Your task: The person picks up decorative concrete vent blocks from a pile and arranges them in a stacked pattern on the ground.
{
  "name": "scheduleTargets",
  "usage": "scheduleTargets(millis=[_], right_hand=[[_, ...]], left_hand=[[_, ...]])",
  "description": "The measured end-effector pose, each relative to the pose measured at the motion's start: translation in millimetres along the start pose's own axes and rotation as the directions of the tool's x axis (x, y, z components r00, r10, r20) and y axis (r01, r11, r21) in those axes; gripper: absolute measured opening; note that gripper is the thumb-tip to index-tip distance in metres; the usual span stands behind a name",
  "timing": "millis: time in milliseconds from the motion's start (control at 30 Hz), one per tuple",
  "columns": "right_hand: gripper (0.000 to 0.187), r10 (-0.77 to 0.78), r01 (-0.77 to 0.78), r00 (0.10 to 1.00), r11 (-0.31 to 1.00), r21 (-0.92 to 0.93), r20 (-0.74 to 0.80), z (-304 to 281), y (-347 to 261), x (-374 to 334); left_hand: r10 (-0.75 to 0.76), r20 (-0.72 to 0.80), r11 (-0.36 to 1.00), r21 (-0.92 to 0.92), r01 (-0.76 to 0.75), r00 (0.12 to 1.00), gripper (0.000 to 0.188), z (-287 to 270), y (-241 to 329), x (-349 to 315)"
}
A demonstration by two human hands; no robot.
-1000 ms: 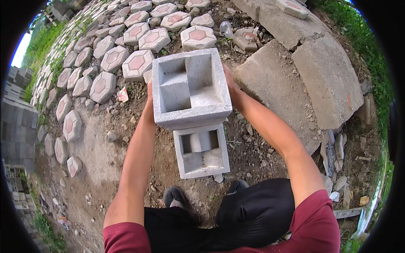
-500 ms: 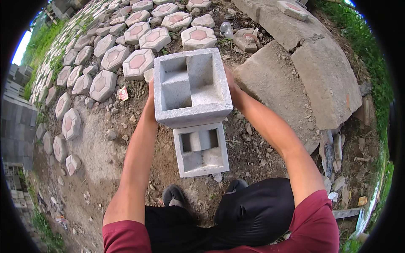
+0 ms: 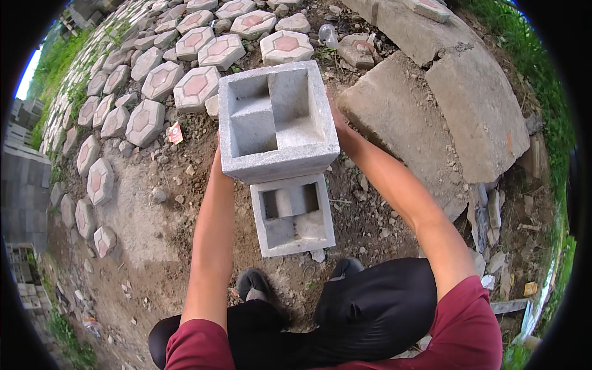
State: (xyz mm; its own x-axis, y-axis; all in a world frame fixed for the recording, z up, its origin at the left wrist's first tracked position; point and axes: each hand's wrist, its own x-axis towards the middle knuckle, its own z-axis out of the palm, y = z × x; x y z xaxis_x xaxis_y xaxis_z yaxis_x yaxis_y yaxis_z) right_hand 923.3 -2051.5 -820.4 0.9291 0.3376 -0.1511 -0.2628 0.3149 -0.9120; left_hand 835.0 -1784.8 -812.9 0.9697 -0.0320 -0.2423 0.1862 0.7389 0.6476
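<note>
A square grey concrete block with stepped hollows faces up between my two hands. My left hand presses its left side, mostly hidden behind the block. On the opposite side my right hand holds the block too, its fingers out of sight. A second hollow concrete block lies nearer my feet, and the held block covers its far edge from this view. I cannot tell whether the two blocks touch.
Hexagonal paving stones with reddish centres spread across the far left. Broken concrete slabs lie at right. My shoes stand on dirt just short of the lower block. Stacked grey blocks line the left edge.
The held block looks slightly larger and a little farther left and up in the picture. My left forearm has swung inward to the right. The lower block stays nearly where it was.
</note>
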Motion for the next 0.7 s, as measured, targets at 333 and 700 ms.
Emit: scheduleTargets(millis=[333, 700], right_hand=[[0.036, 0.020, -0.021, 0.999, 1.000, 0.013, 0.047, -2.4, 16.3, 3.5], [0.042, 0.042, -0.043, 0.994, 0.999, 0.006, 0.098, 5.8, 12.6, -12.2]], left_hand=[[0.002, -0.008, 1.000, -0.009, -0.002, 1.000, 0.045, -1.8, -4.0, -5.9], [-0.014, -0.018, 1.000, -0.017, 0.014, 1.000, 0.047, -3.1, -11.5, -13.3]])
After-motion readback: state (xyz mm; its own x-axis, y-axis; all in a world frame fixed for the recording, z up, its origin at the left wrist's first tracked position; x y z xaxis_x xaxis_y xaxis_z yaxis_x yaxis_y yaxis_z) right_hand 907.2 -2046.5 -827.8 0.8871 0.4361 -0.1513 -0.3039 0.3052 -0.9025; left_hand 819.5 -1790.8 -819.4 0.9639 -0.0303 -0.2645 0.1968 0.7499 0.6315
